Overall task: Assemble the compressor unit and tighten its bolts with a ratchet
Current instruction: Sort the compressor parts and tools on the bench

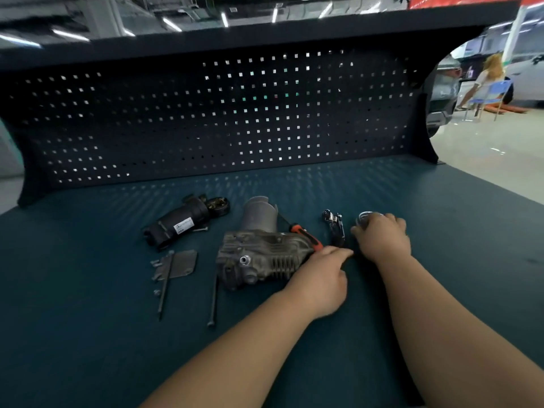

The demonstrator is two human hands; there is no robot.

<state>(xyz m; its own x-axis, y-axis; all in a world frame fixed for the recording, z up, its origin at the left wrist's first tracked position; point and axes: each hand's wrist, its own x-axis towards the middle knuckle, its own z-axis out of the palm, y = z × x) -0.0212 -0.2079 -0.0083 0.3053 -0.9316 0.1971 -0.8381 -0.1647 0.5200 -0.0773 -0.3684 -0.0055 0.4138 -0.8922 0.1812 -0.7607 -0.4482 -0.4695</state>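
compressor [259,257] beside left grip [321,278], ring [365,217] under right grip [382,235]

The compressor body [259,257] lies on the green bench mat [88,290], in front of a pegboard [206,119]. To its left are a black cylinder [182,225], a flat plate [179,263] and two long bolts [164,284]. An orange-handled tool [303,235] lies behind the compressor body's right end. The left hand [321,278] rests at that end, beside the handle; its grip is unclear. The right hand [382,237] curls over a clear round part [366,216], near a black-and-chrome tool [335,228].
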